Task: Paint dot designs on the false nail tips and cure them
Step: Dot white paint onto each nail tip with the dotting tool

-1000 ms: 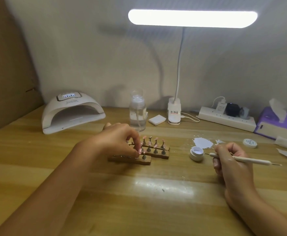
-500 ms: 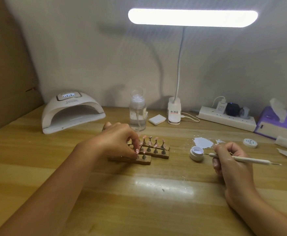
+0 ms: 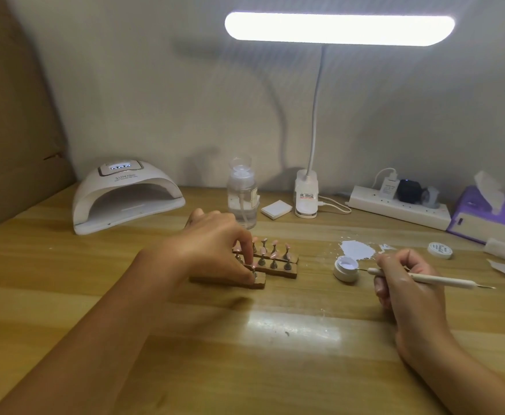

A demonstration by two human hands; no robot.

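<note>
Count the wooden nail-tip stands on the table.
3. The front stand lies partly under the left hand, which pinches a peg on it. The middle stand sits right behind, the rear stand behind that. The hand may hide more.

Under left hand [image 3: 212,250]: near brown wooden block stand [image 3: 259,283], fingers pinching small metal peg [image 3: 254,275] at its right end. Just behind, pink false nail tips [image 3: 287,244] on two like stands. Just left of right hand [image 3: 407,283], round white gel pot [image 3: 345,268]; that hand grips slim white dotting pen [image 3: 443,281]. Behind-left of left hand, arched white curing lamp [image 3: 125,196].
</note>
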